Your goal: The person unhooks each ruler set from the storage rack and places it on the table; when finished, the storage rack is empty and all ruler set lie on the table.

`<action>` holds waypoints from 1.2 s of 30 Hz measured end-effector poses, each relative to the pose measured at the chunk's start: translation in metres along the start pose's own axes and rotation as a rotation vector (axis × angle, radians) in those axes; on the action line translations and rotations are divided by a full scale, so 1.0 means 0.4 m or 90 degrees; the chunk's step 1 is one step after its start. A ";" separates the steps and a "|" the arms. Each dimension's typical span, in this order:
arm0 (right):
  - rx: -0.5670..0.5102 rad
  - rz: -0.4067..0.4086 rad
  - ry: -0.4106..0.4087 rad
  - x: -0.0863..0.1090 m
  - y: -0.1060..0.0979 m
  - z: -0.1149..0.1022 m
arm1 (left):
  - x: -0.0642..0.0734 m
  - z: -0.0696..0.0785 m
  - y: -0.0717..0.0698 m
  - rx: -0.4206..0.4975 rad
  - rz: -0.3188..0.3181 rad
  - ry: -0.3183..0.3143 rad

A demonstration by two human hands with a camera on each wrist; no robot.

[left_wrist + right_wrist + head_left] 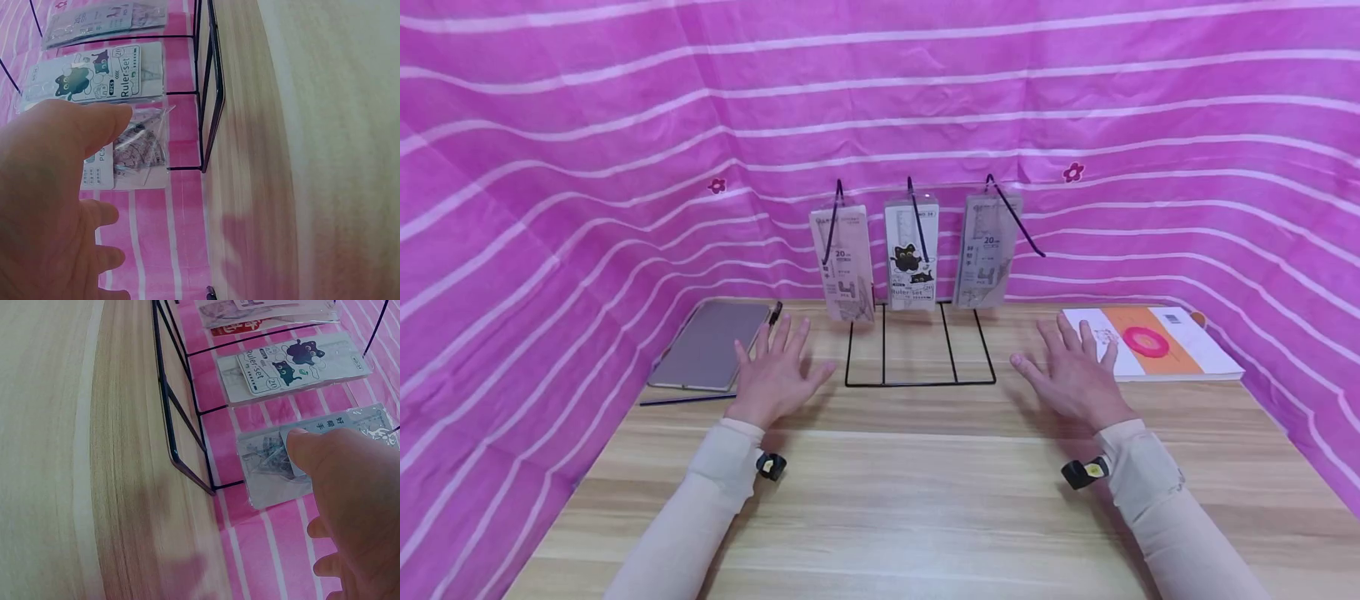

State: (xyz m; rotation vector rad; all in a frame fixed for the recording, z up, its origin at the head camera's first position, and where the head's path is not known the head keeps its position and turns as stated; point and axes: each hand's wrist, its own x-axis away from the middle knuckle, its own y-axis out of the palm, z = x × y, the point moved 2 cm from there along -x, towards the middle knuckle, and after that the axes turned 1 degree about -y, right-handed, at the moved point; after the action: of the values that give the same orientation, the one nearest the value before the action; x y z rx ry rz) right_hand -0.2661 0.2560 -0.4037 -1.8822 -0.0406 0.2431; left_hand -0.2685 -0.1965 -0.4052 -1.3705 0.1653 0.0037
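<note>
My left hand is spread with straight fingers over the table's left side, holding nothing. It is beside a grey tablet-like slab. My right hand, also spread and holding nothing, has its fingertips near a white and orange book. Between and beyond the hands stands a black wire rack. From its hooks hang a pinkish ruler-set packet, a ruler set with black cats and a grey-blue ruler-set packet. In each wrist view the thumb overlaps the nearest packet.
A dark thin stick lies in front of the slab, and a black pen-like item lies at its far right corner. Pink striped cloth walls off the back and both sides of the wooden table.
</note>
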 end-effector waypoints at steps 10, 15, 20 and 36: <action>-0.033 -0.016 -0.003 -0.015 0.009 -0.012 | -0.002 0.000 -0.010 -0.009 -0.005 0.012; -0.077 0.004 -0.004 -0.022 0.005 -0.003 | -0.010 0.022 -0.022 0.004 -0.003 0.030; -0.148 0.025 -0.032 -0.023 0.004 0.007 | 0.001 0.055 -0.008 0.015 -0.011 0.053; -0.390 0.120 -0.144 -0.218 -0.007 0.003 | -0.054 0.094 0.090 0.116 -0.116 0.110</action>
State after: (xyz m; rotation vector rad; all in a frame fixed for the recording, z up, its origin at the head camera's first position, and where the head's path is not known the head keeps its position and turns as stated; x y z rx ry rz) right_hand -0.3514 0.2449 -0.3885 -2.4613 -0.1002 0.6282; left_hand -0.2889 -0.1504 -0.4308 -1.1989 0.1811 -0.2770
